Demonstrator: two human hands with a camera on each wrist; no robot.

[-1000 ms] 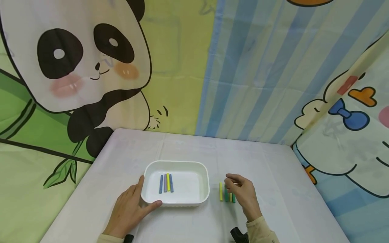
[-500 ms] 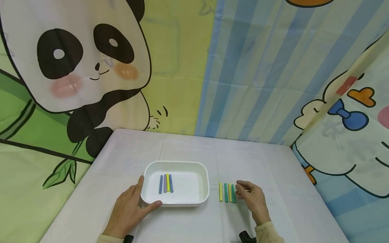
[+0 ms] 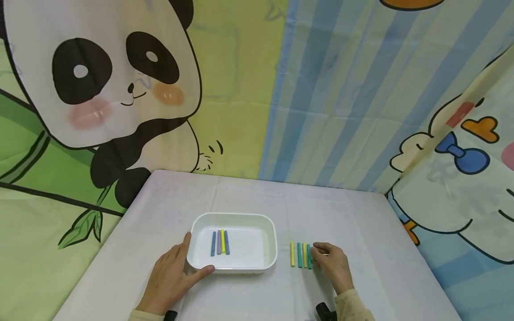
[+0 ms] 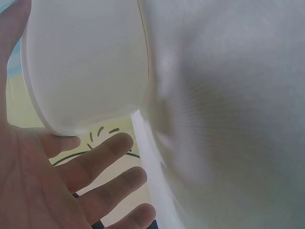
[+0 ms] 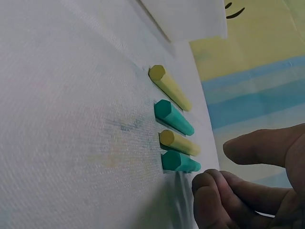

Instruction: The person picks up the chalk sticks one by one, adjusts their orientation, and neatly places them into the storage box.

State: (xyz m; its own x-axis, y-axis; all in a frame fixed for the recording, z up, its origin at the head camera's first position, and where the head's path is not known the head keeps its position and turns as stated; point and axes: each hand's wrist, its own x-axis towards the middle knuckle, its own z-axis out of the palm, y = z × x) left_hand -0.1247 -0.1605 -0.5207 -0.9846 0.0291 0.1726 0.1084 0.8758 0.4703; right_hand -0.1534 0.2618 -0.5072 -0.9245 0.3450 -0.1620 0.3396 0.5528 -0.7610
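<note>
In the head view, my left hand (image 3: 169, 273) rests at the near left corner of a white tray (image 3: 257, 266), thumb on the front rim and index finger along the left side. The left wrist view shows the other fingers spread off the tray. Inside lie a blue (image 3: 213, 244), a purple (image 3: 218, 242), a yellow (image 3: 222, 241) and another blue chalk stick (image 3: 226, 243). Right of the tray, yellow (image 3: 292, 254) and green chalk sticks (image 5: 171, 117) alternate in a row. My right hand (image 3: 332, 266) has its bent fingertips beside the rightmost green stick (image 5: 178, 161), thumb apart, nothing between them.
A white cloth covers the table (image 3: 241, 196). Behind it hangs a printed curtain (image 3: 233, 89) with a panda and blue stripes, and another cartoon print (image 3: 433, 205) borders the right side. Dark wrist straps (image 3: 326, 312) show at the lower edge.
My right hand has shifted right, from over the chalk row to its right end, so the sticks there now show. The left hand and the tray stay where they were.
</note>
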